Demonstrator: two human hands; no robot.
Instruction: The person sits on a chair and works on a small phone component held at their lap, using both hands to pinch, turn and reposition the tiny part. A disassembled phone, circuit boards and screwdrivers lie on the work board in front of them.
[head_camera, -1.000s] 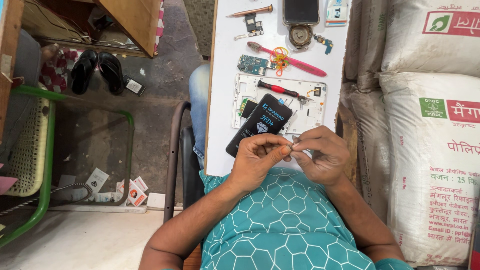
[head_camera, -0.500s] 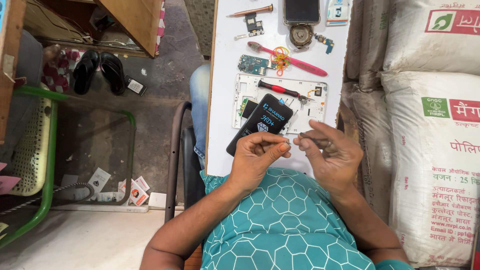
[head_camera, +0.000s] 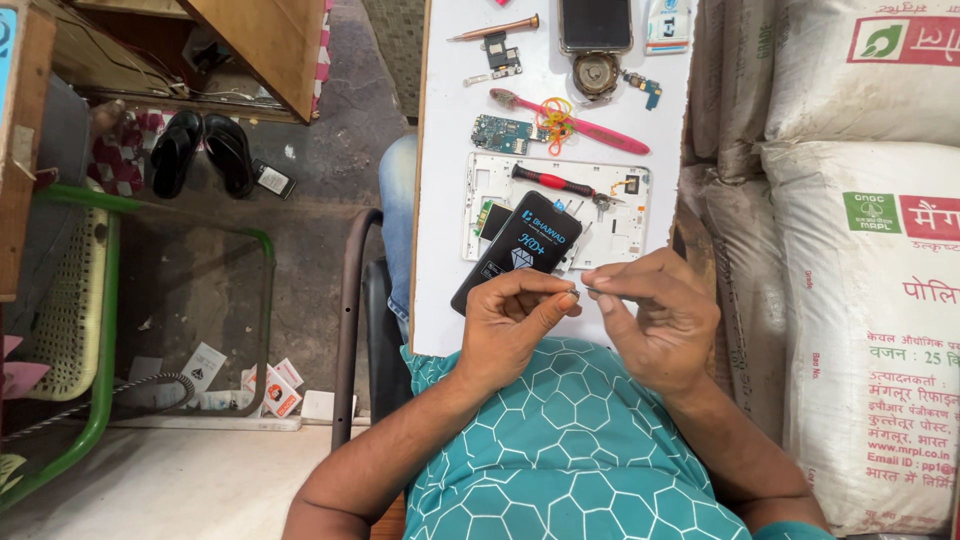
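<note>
Head: both hands (head_camera: 590, 315) pinch tiny part (head_camera: 580, 291).

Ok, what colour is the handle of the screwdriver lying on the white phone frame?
Red with a black end, on the screwdriver across the white phone frame; the head view shows it clearly.

A narrow white surface (head_camera: 445, 200) is seen running away from the viewer. At its far end a dark phone (head_camera: 595, 22) is laid, with a round metal part (head_camera: 597, 73) just below it and a thin pointed tool (head_camera: 495, 29) to the left. Nearer, a small green circuit board (head_camera: 503, 132) is placed beside a pink toothbrush (head_camera: 600, 128) with tangled rubber bands (head_camera: 555, 115). A white phone frame (head_camera: 620, 235) is set below, on which a red-handled screwdriver (head_camera: 550, 181) and a black packet (head_camera: 518, 250) are rested.
</note>
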